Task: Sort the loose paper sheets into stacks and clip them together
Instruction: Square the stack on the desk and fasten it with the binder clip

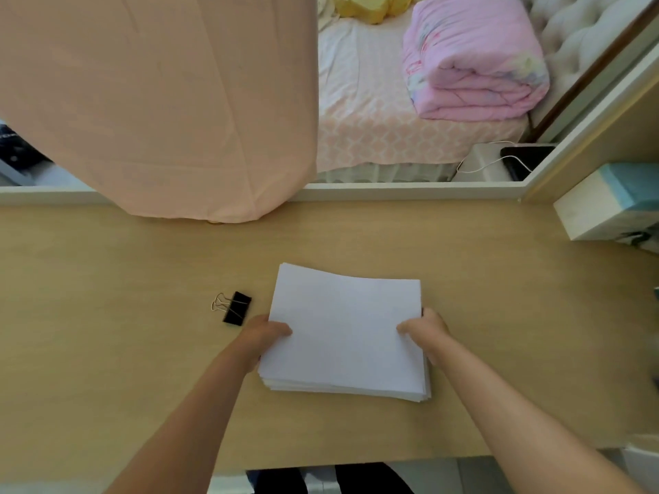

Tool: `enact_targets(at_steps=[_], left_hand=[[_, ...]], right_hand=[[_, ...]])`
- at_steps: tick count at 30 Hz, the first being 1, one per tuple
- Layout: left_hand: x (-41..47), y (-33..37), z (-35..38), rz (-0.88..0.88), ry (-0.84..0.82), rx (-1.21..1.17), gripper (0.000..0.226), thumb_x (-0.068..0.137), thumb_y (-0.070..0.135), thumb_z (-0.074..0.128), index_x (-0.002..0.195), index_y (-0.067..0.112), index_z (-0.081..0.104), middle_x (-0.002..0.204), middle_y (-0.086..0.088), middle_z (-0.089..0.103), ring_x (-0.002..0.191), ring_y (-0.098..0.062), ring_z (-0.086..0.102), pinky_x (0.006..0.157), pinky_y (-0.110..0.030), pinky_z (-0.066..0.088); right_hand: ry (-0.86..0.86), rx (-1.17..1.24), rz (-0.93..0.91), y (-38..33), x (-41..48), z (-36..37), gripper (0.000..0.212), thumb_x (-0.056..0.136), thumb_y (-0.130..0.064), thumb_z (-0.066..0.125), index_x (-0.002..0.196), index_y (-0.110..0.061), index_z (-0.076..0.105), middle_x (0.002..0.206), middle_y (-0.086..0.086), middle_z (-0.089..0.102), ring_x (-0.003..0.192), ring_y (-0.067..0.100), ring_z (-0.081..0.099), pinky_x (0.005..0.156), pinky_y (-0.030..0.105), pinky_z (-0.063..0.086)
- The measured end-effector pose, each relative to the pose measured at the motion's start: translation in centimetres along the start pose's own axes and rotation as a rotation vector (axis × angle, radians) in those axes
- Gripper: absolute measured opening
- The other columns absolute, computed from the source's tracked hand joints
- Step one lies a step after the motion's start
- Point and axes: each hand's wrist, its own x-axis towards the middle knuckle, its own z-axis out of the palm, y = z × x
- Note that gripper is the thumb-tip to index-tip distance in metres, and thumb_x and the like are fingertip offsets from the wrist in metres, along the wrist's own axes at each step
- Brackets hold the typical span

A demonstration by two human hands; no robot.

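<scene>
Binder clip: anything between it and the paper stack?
Head view: no object. Only bare desk separates the binder clip from the paper stack; the left hand grips the stack's edge just below that gap.

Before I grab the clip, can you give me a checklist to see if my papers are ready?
1. Both hands on the paper stack: ok, left hand and right hand grip its sides.
2. Edges lined up: not ok, the sheets fan out at the near edge.
3. Binder clip within reach: ok, it lies on the desk just left of the stack.
4. Clip wide enough for the stack: cannot tell.
5. No stray sheets on the desk: ok.
</scene>
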Motion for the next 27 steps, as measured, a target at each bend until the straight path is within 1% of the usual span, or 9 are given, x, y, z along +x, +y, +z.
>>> enact_targets(at_steps=[2, 4, 7, 10, 14, 17, 19, 23, 27], left_hand=[[-0.2, 0.5, 0.4, 0.025, 0.044, 0.031, 0.032, 0.077, 0.007, 0.068, 0.108, 0.003, 0.064, 0.095, -0.010, 0.069, 0.081, -0.026, 0.066, 0.068, -0.032, 0.053], [-0.5, 1.2, 0.8, 0.085, 0.074, 0.087, 0.046, 0.067, 0.014, 0.064, 0.112, 0.006, 0.063, 0.103, -0.010, 0.069, 0.090, -0.027, 0.066, 0.079, -0.038, 0.055], [-2.3, 2.9, 1.6, 0.296, 0.201, 0.095, 0.033, 0.084, 0.007, 0.058, 0.114, 0.019, 0.054, 0.107, -0.001, 0.064, 0.095, -0.021, 0.061, 0.081, -0.036, 0.050], [-3.5, 3.9, 2.7, 0.530, 0.326, -0.030, 0.042, 0.088, 0.004, 0.057, 0.119, 0.030, 0.048, 0.109, 0.010, 0.061, 0.099, -0.011, 0.059, 0.083, -0.033, 0.050], [-4.2, 4.3, 4.0, 0.639, 0.369, -0.186, 0.049, 0.085, 0.003, 0.068, 0.123, 0.030, 0.052, 0.112, 0.013, 0.064, 0.104, -0.004, 0.062, 0.087, -0.031, 0.051], [-4.3, 4.0, 3.7, 0.665, 0.348, -0.250, 0.059, 0.074, 0.020, 0.083, 0.126, 0.031, 0.057, 0.115, 0.010, 0.067, 0.107, -0.009, 0.064, 0.087, -0.033, 0.053], [-4.5, 4.1, 3.0, 0.722, 0.377, -0.257, 0.061, 0.065, 0.037, 0.083, 0.121, 0.032, 0.057, 0.116, 0.005, 0.067, 0.106, -0.016, 0.064, 0.087, -0.035, 0.054], [-6.0, 5.0, 3.8, 0.929, 0.431, -0.319, 0.048, 0.081, 0.043, 0.063, 0.120, 0.017, 0.056, 0.112, -0.004, 0.069, 0.104, -0.014, 0.061, 0.087, -0.020, 0.046], [-6.1, 6.2, 4.9, 0.820, 0.561, -0.453, 0.021, 0.092, 0.035, 0.058, 0.096, 0.018, 0.069, 0.104, 0.004, 0.071, 0.101, -0.009, 0.060, 0.085, -0.027, 0.039]], right_hand=[[0.020, 0.023, -0.003, 0.0, -0.5, 0.3, 0.033, 0.082, -0.005, 0.060, 0.114, -0.011, 0.053, 0.110, 0.008, 0.064, 0.097, 0.028, 0.063, 0.086, 0.042, 0.055], [0.063, 0.011, -0.079, -0.5, -1.0, 0.5, 0.034, 0.081, -0.005, 0.055, 0.114, -0.012, 0.055, 0.110, 0.007, 0.064, 0.097, 0.029, 0.063, 0.087, 0.042, 0.055], [0.183, 0.087, -0.288, -2.5, -2.7, -0.2, 0.028, 0.085, -0.004, 0.056, 0.110, -0.015, 0.051, 0.106, 0.005, 0.063, 0.094, 0.026, 0.061, 0.080, 0.033, 0.049], [0.252, 0.283, -0.504, -4.3, -4.6, -1.4, 0.036, 0.086, 0.001, 0.059, 0.113, -0.022, 0.049, 0.102, -0.003, 0.061, 0.090, 0.017, 0.061, 0.073, 0.027, 0.045], [0.213, 0.421, -0.597, -4.2, -5.3, -1.9, 0.048, 0.082, 0.007, 0.060, 0.119, -0.024, 0.053, 0.104, -0.007, 0.064, 0.092, 0.009, 0.062, 0.074, 0.018, 0.046], [0.157, 0.399, -0.654, -3.4, -4.6, -2.6, 0.039, 0.072, -0.003, 0.058, 0.102, -0.027, 0.055, 0.093, -0.006, 0.064, 0.080, 0.007, 0.060, 0.069, 0.022, 0.048], [0.155, 0.410, -0.687, -3.3, -4.1, -3.1, 0.039, 0.066, -0.009, 0.055, 0.100, -0.027, 0.054, 0.089, -0.009, 0.061, 0.076, 0.001, 0.058, 0.069, 0.019, 0.047], [0.160, 0.402, -0.765, -3.2, -3.9, -2.6, 0.053, 0.065, -0.007, 0.054, 0.116, -0.017, 0.049, 0.100, -0.012, 0.056, 0.082, -0.008, 0.056, 0.072, 0.009, 0.044], [0.151, 0.388, -0.764, -3.2, -3.4, -2.9, 0.047, 0.061, -0.006, 0.050, 0.107, -0.019, 0.056, 0.092, -0.006, 0.061, 0.076, -0.001, 0.058, 0.068, 0.012, 0.046]])
